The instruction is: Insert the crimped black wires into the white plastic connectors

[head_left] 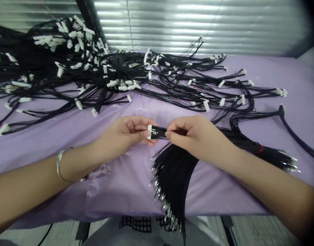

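My left hand (pixel 136 131) pinches a small white connector housing (pixel 149 132) between thumb and fingers. Several thin black wires (pixel 159 132) run out of its right side. Just to the right, my right hand (pixel 190 131) is closed, thumb against fingertips, on those wires close to the connector. Under my right hand a thick fan of loose black wires (pixel 174 171) with shiny metal terminals (pixel 164 201) hangs toward the table's front edge. Another black wire bundle (pixel 244 141), tied with a red band (pixel 259 148), lies by my right forearm.
A large heap of black cable harnesses (pixel 116 68) with white connectors covers the back and left of the table. The purple tablecloth (pixel 116 201) is wrinkled, with a worn patch. Window blinds (pixel 172 24) stand behind. A thick black cable (pixel 297 133) runs off at right.
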Demonstrator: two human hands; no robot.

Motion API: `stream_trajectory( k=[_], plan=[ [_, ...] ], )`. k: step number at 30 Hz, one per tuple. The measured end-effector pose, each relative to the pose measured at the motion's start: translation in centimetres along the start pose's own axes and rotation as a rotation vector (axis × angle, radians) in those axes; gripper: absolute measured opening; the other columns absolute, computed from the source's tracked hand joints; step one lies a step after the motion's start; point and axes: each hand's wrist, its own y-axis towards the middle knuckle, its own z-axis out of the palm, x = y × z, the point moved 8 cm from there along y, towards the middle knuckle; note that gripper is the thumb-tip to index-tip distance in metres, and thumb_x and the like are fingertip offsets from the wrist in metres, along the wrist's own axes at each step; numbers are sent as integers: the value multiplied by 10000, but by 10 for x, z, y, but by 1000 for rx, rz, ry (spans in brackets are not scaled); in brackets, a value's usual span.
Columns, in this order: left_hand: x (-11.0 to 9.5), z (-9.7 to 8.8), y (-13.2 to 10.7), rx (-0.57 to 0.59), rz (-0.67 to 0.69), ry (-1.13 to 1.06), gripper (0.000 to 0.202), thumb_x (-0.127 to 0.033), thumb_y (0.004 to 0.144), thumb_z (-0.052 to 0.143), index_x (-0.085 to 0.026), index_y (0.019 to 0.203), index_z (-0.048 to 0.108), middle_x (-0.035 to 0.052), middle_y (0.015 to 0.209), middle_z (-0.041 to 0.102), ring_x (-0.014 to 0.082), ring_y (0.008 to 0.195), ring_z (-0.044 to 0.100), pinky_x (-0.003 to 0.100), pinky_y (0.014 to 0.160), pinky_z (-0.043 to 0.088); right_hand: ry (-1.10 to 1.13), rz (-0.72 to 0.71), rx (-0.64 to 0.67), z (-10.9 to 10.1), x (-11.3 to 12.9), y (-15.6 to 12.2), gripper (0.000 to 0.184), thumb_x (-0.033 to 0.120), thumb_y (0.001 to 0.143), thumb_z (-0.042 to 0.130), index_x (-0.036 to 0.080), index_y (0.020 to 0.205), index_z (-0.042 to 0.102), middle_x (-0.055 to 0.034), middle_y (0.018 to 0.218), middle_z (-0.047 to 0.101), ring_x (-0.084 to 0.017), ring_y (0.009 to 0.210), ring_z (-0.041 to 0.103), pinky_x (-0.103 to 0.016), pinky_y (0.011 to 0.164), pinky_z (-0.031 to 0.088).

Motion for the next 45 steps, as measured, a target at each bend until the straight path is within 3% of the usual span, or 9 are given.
stream_trajectory(
  k=[9, 27, 37, 45],
  plan=[
    [0, -3, 0, -36, -3, 39, 180, -155, 771, 679, -167, 950, 684, 26, 838, 732, 138, 700, 697, 245, 709, 571, -47, -61, -87, -5, 4, -2, 133, 170, 732, 539, 164, 609, 589, 45, 525, 531, -64, 484, 427, -216, 494, 316],
    [0, -2, -1, -49, -21, 36, 178, -147, 758, 687, -169, 934, 679, 11, 816, 724, 129, 686, 690, 234, 695, 566, -40, -73, -94, -3, 6, -3, 134, 171, 738, 548, 172, 611, 588, 46, 521, 526, -67, 484, 421, -218, 493, 312],
    [-2, 0, 0, -42, -7, 42, 144, -132, 758, 673, -168, 897, 690, 6, 793, 723, 124, 670, 682, 235, 684, 565, -45, -85, -19, 3, 6, -2, 127, 151, 729, 534, 161, 615, 589, 49, 542, 531, -57, 497, 425, -205, 486, 308],
    [-4, 2, 0, -30, -6, 71, 136, -127, 763, 669, -168, 889, 700, 10, 780, 725, 132, 679, 687, 235, 688, 567, -83, -94, -65, -2, 7, -1, 145, 159, 757, 542, 174, 625, 599, 44, 523, 530, -63, 469, 416, -219, 486, 309]
  ],
)
